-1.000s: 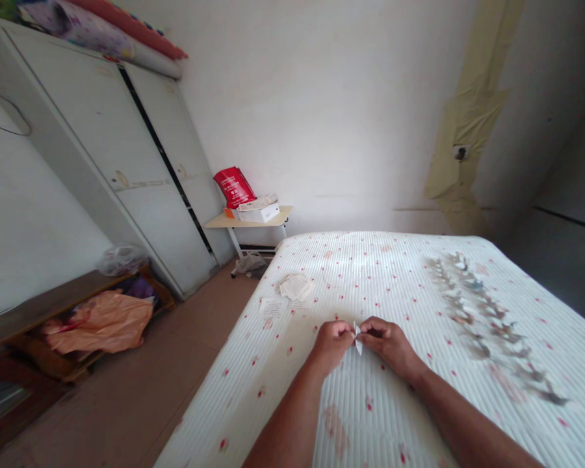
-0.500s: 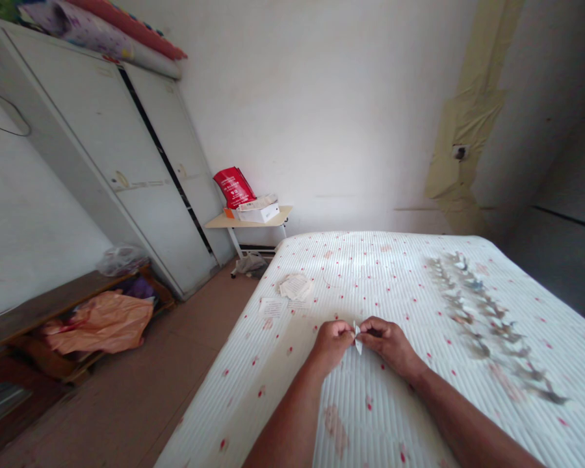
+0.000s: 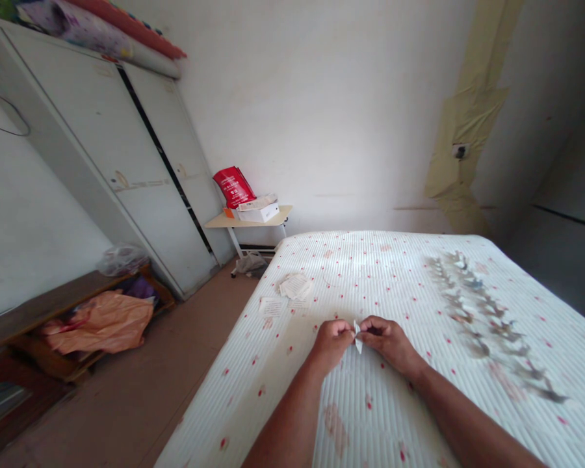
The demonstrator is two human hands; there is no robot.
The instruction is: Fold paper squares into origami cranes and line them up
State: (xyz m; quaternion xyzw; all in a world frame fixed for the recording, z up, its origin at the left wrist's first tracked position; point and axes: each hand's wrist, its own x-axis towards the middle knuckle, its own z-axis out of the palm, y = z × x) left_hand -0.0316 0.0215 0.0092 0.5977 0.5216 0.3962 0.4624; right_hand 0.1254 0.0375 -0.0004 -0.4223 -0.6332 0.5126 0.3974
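On the white, ribbed, red-dotted bedspread (image 3: 238,403), flat printed paper sheets (image 3: 295,286) lie at left, seemingly unused. Centrally, the left hand (image 3: 332,341) and right hand (image 3: 386,339) both pinch one small white paper piece (image 3: 359,347), probably unfinished. At right, rows of small greyish figures (image 3: 511,334) look done.

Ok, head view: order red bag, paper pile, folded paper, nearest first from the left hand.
1. Folded paper: at the left hand, pinched in its fingertips.
2. Paper pile: on the bed, ahead and left.
3. Red bag: farther left, at the small table.
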